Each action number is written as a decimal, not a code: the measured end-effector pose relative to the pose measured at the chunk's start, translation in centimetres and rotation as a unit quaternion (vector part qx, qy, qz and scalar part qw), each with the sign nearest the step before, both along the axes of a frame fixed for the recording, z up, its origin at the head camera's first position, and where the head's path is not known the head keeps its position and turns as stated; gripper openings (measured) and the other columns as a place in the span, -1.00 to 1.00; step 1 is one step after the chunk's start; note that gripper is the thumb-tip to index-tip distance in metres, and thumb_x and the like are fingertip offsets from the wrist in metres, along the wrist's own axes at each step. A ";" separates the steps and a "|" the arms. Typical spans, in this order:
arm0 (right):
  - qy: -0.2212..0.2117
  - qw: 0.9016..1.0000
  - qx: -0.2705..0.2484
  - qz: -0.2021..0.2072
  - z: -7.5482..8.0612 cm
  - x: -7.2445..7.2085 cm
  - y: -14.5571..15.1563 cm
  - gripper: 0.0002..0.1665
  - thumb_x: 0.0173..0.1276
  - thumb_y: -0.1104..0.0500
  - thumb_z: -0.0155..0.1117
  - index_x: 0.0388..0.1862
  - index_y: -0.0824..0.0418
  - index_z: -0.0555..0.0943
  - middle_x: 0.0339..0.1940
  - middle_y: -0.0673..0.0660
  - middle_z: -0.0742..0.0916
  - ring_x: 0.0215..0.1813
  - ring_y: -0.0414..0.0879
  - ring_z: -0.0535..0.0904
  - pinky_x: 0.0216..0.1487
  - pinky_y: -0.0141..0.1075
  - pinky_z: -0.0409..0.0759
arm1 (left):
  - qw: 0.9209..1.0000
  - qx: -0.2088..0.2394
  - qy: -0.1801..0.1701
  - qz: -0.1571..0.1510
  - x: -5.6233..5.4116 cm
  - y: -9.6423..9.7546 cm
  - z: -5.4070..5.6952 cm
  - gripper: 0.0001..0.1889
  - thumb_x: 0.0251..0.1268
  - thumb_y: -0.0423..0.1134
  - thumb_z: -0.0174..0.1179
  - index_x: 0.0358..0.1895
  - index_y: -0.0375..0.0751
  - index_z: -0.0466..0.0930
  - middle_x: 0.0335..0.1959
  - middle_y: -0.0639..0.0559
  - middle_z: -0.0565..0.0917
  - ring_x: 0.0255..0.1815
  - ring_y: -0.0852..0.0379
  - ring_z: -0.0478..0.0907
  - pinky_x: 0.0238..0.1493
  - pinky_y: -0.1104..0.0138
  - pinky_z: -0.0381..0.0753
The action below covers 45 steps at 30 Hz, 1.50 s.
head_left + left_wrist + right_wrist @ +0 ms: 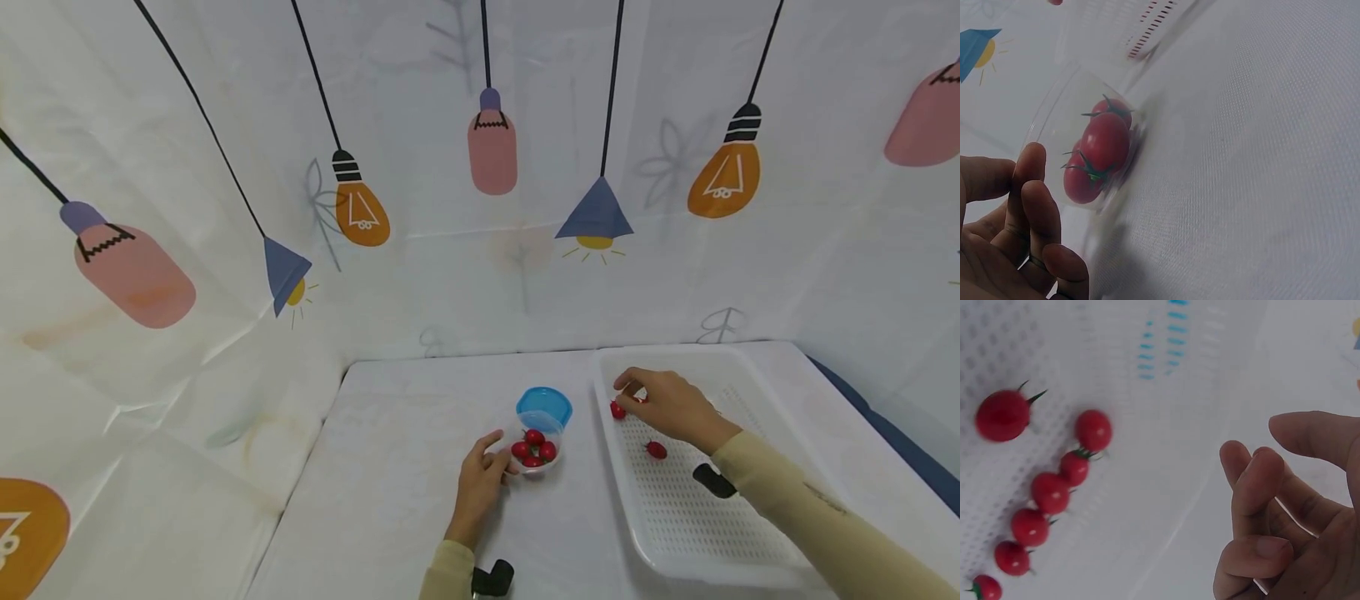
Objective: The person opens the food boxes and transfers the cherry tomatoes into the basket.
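Observation:
My left hand [480, 479] is at the left side of a small clear plastic container [553, 421]. In the left wrist view its thumb and index finger pinch the rim. Several cherry tomatoes [1107, 140] with green stems lie inside the container. Over the far left part of a white perforated basket [637, 533] hovers my right hand [671, 404], its thumb apart from its bent fingers and nothing between them. A row of cherry tomatoes [1050, 492] runs along the basket wall near that hand, and a single tomato [1002, 415] lies apart on the basket floor.
A blue round bowl or lid [545, 403] stands right behind the clear container. Both it and the basket rest on a white-covered table [390, 483]. A white curtain [450, 275] printed with lamps closes off the back and left side.

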State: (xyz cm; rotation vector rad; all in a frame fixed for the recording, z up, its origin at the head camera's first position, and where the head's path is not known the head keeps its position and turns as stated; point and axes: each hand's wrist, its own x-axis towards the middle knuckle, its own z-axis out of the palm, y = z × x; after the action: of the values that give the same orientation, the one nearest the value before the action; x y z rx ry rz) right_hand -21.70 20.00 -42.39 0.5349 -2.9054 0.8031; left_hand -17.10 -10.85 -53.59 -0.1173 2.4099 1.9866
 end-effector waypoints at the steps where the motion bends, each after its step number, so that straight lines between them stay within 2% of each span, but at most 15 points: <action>1: 0.000 1.000 -0.001 0.004 0.2 -0.1 -0.4 -0.74 0.42 0.09 0.34 0.00 0.18 0.67 -0.19 0.03 0.79 -0.23 -0.06 0.66 -0.19 -0.04 0.64 | 1.000 0.001 0.000 0.000 0.0 0.0 0.0 -0.55 0.55 -0.15 0.12 0.39 -0.22 0.44 -0.42 0.02 0.70 -0.35 0.05 0.59 -0.20 0.29 0.58; 3: -0.006 1.000 -0.009 0.015 0.5 -0.3 -1.2 -0.75 0.42 0.09 0.34 0.00 0.16 0.68 -0.19 0.03 0.78 -0.29 -0.11 0.64 -0.23 -0.11 0.63 | 1.000 0.003 0.001 -0.001 0.0 0.0 0.1 -0.55 0.55 -0.15 0.12 0.39 -0.22 0.44 -0.42 0.01 0.70 -0.34 0.05 0.59 -0.20 0.30 0.57; 8: -0.024 0.999 -0.025 0.034 1.0 -0.5 -3.4 -0.75 0.42 0.06 0.34 0.01 0.10 0.68 -0.18 0.01 0.77 -0.27 -0.11 0.60 -0.28 -0.20 0.62 | 1.000 0.003 0.002 0.001 0.0 0.1 0.1 -0.55 0.55 -0.16 0.11 0.39 -0.24 0.44 -0.42 0.01 0.70 -0.36 0.06 0.58 -0.21 0.29 0.57; 17: -0.019 0.997 -0.040 0.062 1.9 -0.6 -7.2 -0.72 0.39 0.04 0.37 0.03 0.08 0.69 -0.17 0.02 0.79 -0.23 -0.07 0.62 -0.29 -0.21 0.62 | 1.000 0.007 -0.004 -0.001 0.1 0.1 0.1 -0.56 0.56 -0.17 0.10 0.39 -0.23 0.43 -0.41 0.00 0.70 -0.37 0.07 0.58 -0.22 0.30 0.58; 22: -0.044 0.996 -0.046 0.062 2.0 -1.0 -8.6 -0.70 0.40 0.01 0.36 0.05 0.05 0.68 -0.14 0.03 0.79 -0.16 -0.05 0.65 -0.21 -0.13 0.65 | 1.000 0.009 -0.001 -0.001 -0.1 0.1 -0.2 -0.55 0.56 -0.16 0.11 0.39 -0.23 0.43 -0.42 -0.01 0.70 -0.37 0.07 0.58 -0.23 0.30 0.58; 29: -0.100 0.992 -0.035 0.074 1.1 -1.4 -10.4 -0.68 0.38 0.04 0.37 0.07 0.09 0.68 -0.11 0.07 0.78 -0.05 0.01 0.69 -0.05 0.02 0.66 | 1.000 0.007 0.000 -0.003 -0.3 0.1 -0.3 -0.55 0.56 -0.16 0.10 0.39 -0.24 0.43 -0.43 0.01 0.70 -0.39 0.09 0.57 -0.24 0.30 0.57; 34: -0.127 0.987 -0.048 0.086 -0.2 -1.6 -11.6 -0.71 0.38 0.07 0.39 0.04 0.11 0.69 -0.15 0.06 0.77 -0.10 -0.03 0.69 -0.08 -0.04 0.66 | 1.000 0.010 0.003 -0.001 -0.5 0.0 -0.5 -0.56 0.56 -0.17 0.11 0.38 -0.25 0.45 -0.45 0.01 0.71 -0.42 0.11 0.56 -0.26 0.32 0.55; 40: -0.153 0.984 -0.051 0.075 -1.3 -1.5 -12.9 -0.71 0.35 0.08 0.41 0.02 0.11 0.69 -0.16 0.01 0.77 -0.09 -0.05 0.70 -0.02 -0.03 0.65 | 1.000 0.009 0.020 -0.005 -0.5 -0.1 -0.6 -0.56 0.54 -0.18 0.11 0.37 -0.29 0.45 -0.48 0.01 0.71 -0.45 0.12 0.56 -0.31 0.34 0.55; 45: -0.160 0.984 -0.037 0.072 -1.8 -1.4 -13.6 -0.69 0.33 0.09 0.44 0.01 0.15 0.68 -0.09 0.06 0.75 -0.06 -0.05 0.70 -0.02 -0.07 0.66 | 1.000 0.009 0.021 -0.005 -0.4 -0.2 -0.6 -0.55 0.54 -0.17 0.12 0.37 -0.28 0.45 -0.48 0.01 0.71 -0.45 0.13 0.56 -0.30 0.33 0.55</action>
State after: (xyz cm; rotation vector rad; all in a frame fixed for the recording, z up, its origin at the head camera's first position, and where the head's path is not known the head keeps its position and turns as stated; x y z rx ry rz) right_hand -23.09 6.35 -44.19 0.6728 -3.1346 1.1058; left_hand -17.55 -11.03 -54.15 -0.0623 2.4119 2.0260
